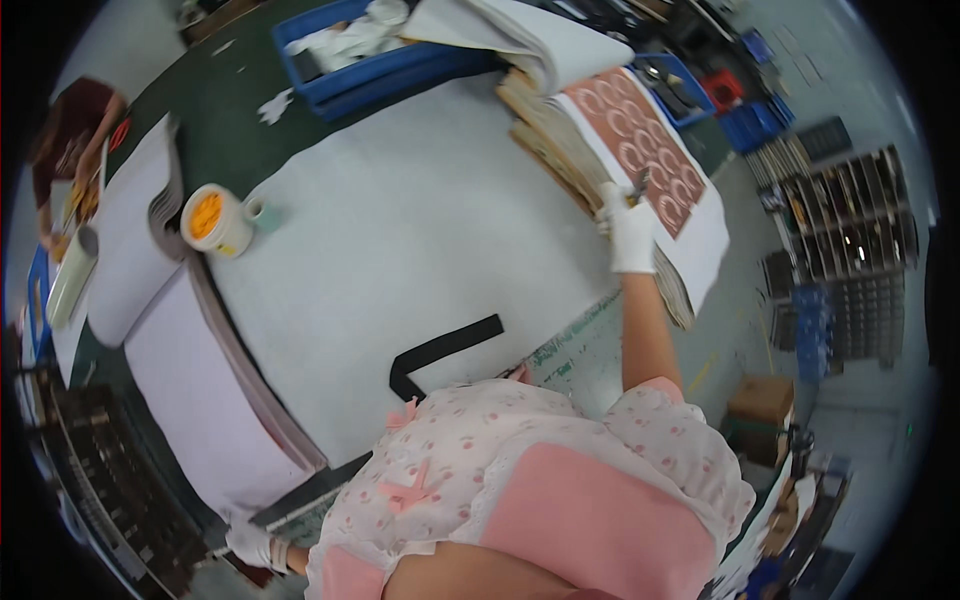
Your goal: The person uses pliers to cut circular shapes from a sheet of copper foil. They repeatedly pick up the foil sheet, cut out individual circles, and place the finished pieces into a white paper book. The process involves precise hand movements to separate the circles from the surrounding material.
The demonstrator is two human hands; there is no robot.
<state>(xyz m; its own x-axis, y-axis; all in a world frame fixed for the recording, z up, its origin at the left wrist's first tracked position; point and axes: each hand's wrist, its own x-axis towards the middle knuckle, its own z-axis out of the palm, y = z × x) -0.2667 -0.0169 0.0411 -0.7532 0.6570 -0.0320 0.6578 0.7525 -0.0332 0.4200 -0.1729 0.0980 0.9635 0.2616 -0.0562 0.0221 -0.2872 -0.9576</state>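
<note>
My right hand [632, 238], in a white glove, rests on the edge of a thick stack of sheets at the right. Its fingers are closed around a small dark metallic tool [640, 185], whose kind is too small to tell. Under the tool lies a brown sheet with rows of pale rings [640, 140], on top of white paper [705, 245]. At the lower left, my left hand [250, 545], also gloved, is low beside the table edge, near the end of a stack of white sheets [200, 390]. Its fingers are too small and blurred to read.
A black angled strip [440, 350] lies on the big pale sheet [400, 210] before me. Toward the left stand a white tub of orange pieces [207, 218] and a pale green roll [262, 213]. Blue trays [330, 85] line the back; another person [75, 140] works far left.
</note>
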